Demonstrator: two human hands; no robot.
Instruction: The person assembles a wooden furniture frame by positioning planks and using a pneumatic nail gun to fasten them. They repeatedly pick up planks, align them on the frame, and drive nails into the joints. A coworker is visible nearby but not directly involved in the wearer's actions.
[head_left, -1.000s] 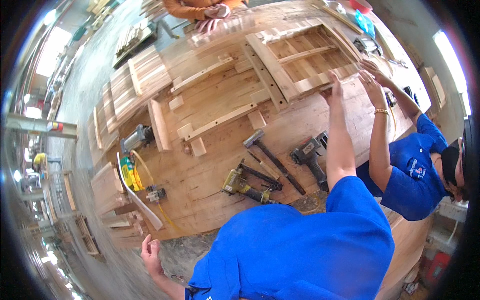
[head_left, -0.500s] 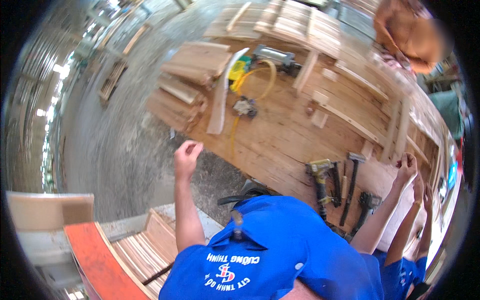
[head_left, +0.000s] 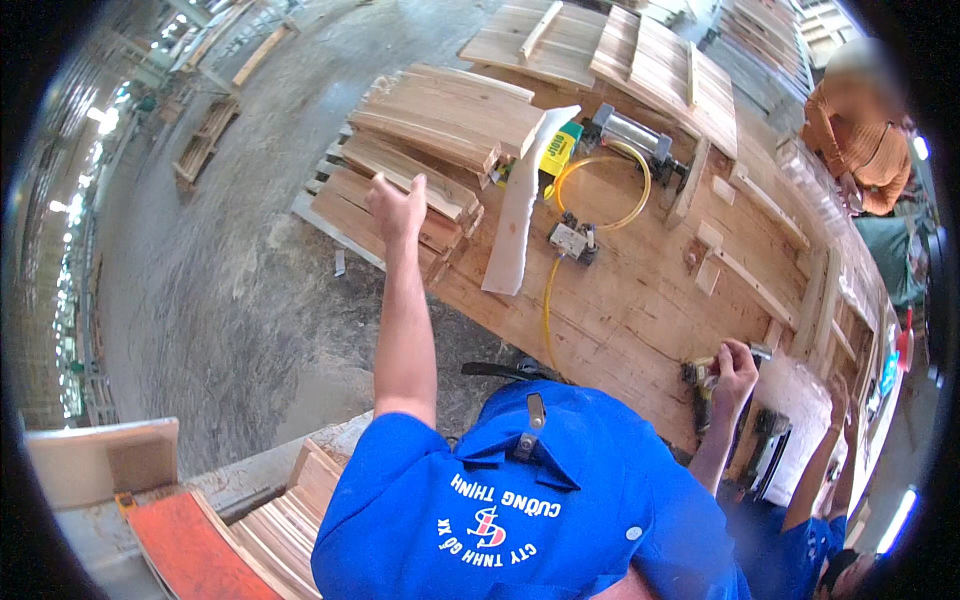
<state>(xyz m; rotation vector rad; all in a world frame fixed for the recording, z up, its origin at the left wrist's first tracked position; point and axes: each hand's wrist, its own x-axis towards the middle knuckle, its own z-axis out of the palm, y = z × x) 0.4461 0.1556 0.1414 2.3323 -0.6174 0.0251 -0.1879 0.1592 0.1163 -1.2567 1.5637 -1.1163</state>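
Observation:
My left hand [head_left: 398, 208] is over the lower pile of wooden boards [head_left: 340, 212] at the table's left end. Its thumb and finger are apart, with nothing visible between them; contact with the boards is unclear. A second stack of boards [head_left: 450, 110] lies just beyond it. My right hand [head_left: 736, 372] is curled over the tools at the table's near side, its fingers bent together; whatever they may hold is hidden. A yellow-and-black power tool [head_left: 698, 376] shows beside that hand, partly covered by it. Closer to me lies a black tool [head_left: 768, 440].
On the wooden table [head_left: 630, 300] lie a white curved strip [head_left: 515, 220], a metal cylinder [head_left: 630, 135], a yellow hose [head_left: 606, 229] and a valve block [head_left: 570, 240]. Slatted panels [head_left: 665, 75] lie at the back. Co-workers are at the far right [head_left: 855, 150] and close on my right [head_left: 800, 535].
My left hand has moved forward over the boards and its fingers have spread. My right hand has moved left and slightly nearer, over the tools. The view has shifted.

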